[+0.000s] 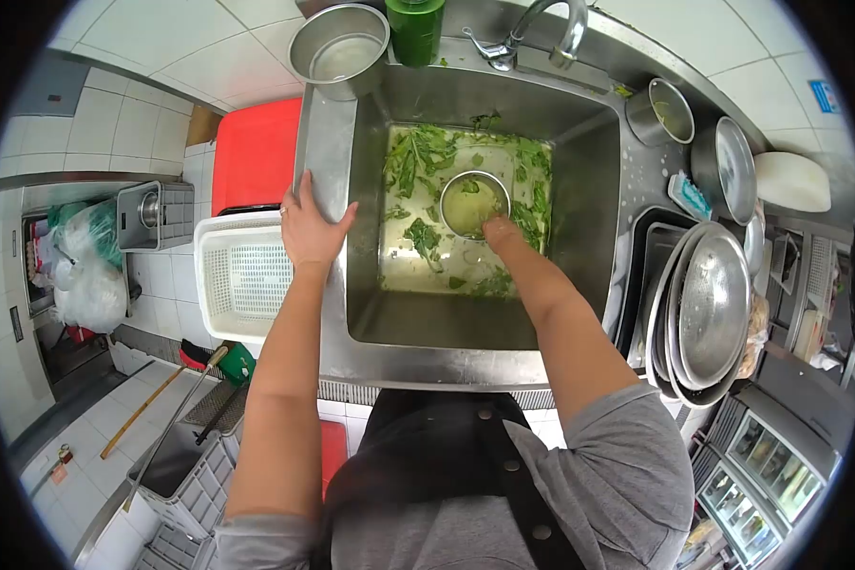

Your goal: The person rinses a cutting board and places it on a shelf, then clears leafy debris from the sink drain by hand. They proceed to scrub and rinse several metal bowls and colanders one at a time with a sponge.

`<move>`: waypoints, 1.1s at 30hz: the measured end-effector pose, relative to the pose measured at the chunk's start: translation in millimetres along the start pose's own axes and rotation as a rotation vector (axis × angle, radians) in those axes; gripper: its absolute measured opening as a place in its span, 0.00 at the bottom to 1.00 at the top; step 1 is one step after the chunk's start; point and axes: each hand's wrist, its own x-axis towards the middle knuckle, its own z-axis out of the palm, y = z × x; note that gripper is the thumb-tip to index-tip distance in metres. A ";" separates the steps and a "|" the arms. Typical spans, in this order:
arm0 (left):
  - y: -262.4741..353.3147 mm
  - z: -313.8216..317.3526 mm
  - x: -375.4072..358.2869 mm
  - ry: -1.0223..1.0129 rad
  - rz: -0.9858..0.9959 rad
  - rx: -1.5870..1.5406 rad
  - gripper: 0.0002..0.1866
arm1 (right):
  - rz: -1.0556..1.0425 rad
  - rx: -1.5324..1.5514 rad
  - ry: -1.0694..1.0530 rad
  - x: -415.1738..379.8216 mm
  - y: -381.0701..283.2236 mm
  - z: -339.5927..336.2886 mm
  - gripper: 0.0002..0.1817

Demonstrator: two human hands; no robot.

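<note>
Leafy greens (420, 157) float in shallow, yellowish water in the steel sink (465, 328). Down in the basin, my right hand (500, 231) grips the lower right rim of a round metal pot (467, 201) with cloudy liquid and a bit of leaf in it. The fingers of this hand are mostly hidden behind the rim. My left hand (315, 226) rests on the sink's left edge, fingers and thumb spread, holding nothing.
A metal pot (340, 59) and a green container (414, 33) stand behind the basin near the faucet (570, 43). Stacked metal bowls (717, 304) are at the right. A white basket (247, 275) and red lid (256, 152) lie left.
</note>
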 end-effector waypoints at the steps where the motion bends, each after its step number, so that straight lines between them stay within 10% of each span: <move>1: 3.9 -0.7 2.1 -0.038 -0.033 0.016 0.50 | -0.113 -0.113 -0.076 -13.2 -6.1 -22.3 0.15; 6: 2.5 4.7 9.0 -0.031 -0.038 0.013 0.51 | -0.159 -0.100 -0.078 34.3 -2.7 -44.9 0.10; 8: 3.7 3.6 11.6 -0.049 -0.055 0.011 0.51 | -0.057 0.611 -0.068 27.5 -10.9 -100.7 0.13; 16: 2.8 5.1 14.7 -0.027 -0.006 0.036 0.52 | 0.183 0.538 0.287 49.8 -87.7 -61.7 0.07; 20: 4.1 7.9 14.0 -0.026 -0.013 0.017 0.52 | -0.275 0.901 0.474 -7.8 -151.3 -104.9 0.24; 23: 2.8 11.9 12.9 -0.011 -0.001 0.006 0.51 | -0.164 0.863 0.466 -9.4 -144.3 -106.1 0.27; 27: 3.5 9.7 13.7 -0.014 -0.027 0.008 0.51 | 0.489 0.498 0.785 -2.9 -80.4 -70.2 0.30; 29: 5.9 7.1 14.9 -0.033 -0.035 -0.012 0.51 | 0.914 0.706 0.617 -3.1 -47.7 -61.5 0.30; 33: 3.3 9.8 15.4 -0.032 -0.042 -0.001 0.51 | 0.837 1.019 0.256 13.5 29.1 42.5 0.21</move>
